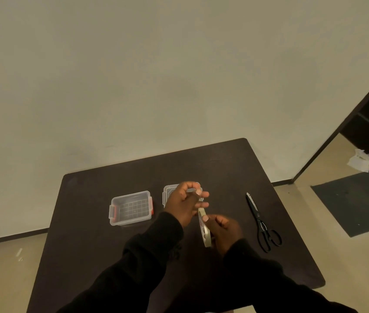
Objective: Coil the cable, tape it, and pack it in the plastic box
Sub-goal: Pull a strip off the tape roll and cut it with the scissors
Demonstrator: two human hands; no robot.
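Right hand (224, 229) grips a flat, pale tape roll (205, 231) edge-on, thumb pressed on its rim. Left hand (184, 203) is just above it, fingers pinched; whether they hold the tape end cannot be told. The clear, ribbed plastic box (131, 207), red latches, lies open left of the fingers; its lid (167, 193) behind them. Black scissors (262, 222) lie right. Cable not discernible.

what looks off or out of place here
On the table nothing stands out: plastic box upright, open and empty, scissors lying flat. Off the table, crumpled paper litters the floor at far right.
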